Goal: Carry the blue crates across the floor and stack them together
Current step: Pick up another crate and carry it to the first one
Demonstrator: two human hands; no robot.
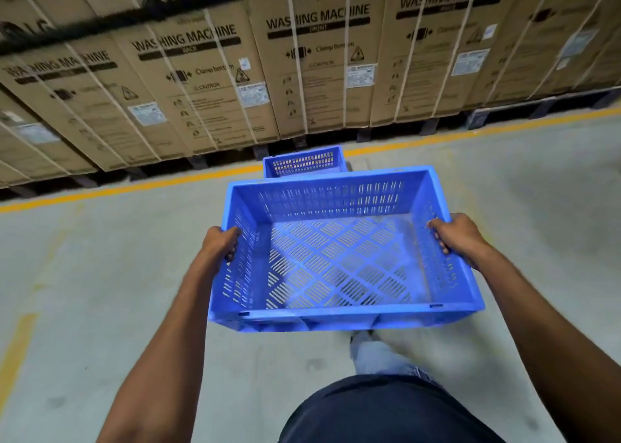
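A grey warehouse floor (100, 274) runs up to a yellow line (437, 141) and a wall of washing-machine boxes (319, 56). The left hand (220, 242) is curled shut over the left rim of the empty blue crate (336, 261), fingers hooked inside. The crate hangs level between both grips, held above the floor ahead of the body. It looks like stiff slotted plastic, probably light; the side rims suit holding best. The right hand (458, 234) clamps the right rim likewise. A second crate (304, 163) sits on the floor beyond, by the line.
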